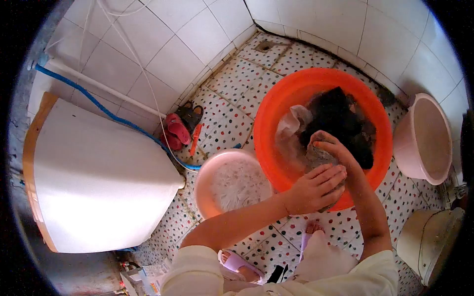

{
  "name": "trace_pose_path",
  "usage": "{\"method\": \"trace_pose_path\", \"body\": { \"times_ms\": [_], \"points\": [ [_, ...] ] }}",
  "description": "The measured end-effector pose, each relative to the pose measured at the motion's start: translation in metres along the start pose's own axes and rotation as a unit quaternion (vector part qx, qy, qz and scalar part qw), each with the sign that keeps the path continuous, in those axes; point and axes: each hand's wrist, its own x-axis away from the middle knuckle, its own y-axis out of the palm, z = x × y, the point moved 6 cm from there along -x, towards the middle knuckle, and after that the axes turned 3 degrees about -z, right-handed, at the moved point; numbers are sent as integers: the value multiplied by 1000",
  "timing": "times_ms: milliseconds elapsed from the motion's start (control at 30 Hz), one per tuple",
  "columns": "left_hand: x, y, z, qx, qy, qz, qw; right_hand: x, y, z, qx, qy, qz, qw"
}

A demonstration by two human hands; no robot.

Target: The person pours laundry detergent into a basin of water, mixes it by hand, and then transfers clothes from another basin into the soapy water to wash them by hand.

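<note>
Grey cloth (318, 156) fills both grips, left hand (318, 186) and right hand (333, 146) (soft, probably sodden-heavy and slippery); best held bunched.

The white tiled floor (223, 99), dotted red and black, carries a large round orange plastic basin (266, 123), a smaller round pink plastic basin (203, 195), reddish-pink slip-on shoes (177, 129) and dark sandals (189, 116).

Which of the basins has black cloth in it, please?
The large orange basin: black cloth lies in it, while none shows in the smaller pink basin left of it or the pale pink basin at right.
</note>
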Motion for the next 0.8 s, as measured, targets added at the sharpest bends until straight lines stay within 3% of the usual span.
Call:
{"method": "trace_pose_path", "body": {
  "times_ms": [67,267,467,700,800],
  "points": [
    [3,9,3,2,44,-6,999,-2,12,-13,180,-38,-20,983],
    [8,28,6,-24,111,-77,991,-3,38,-14,258,-19,-91,962],
    [15,49,6,-7,98,-102,990,-6,31,4,399,-61,-85,911],
    [34,76,16,15,75,-161,984,0,32,31,483,-13,-77,872],
    [37,76,21,23,84,-163,983,6,33,36,541,-60,-50,838]
  ]
}}
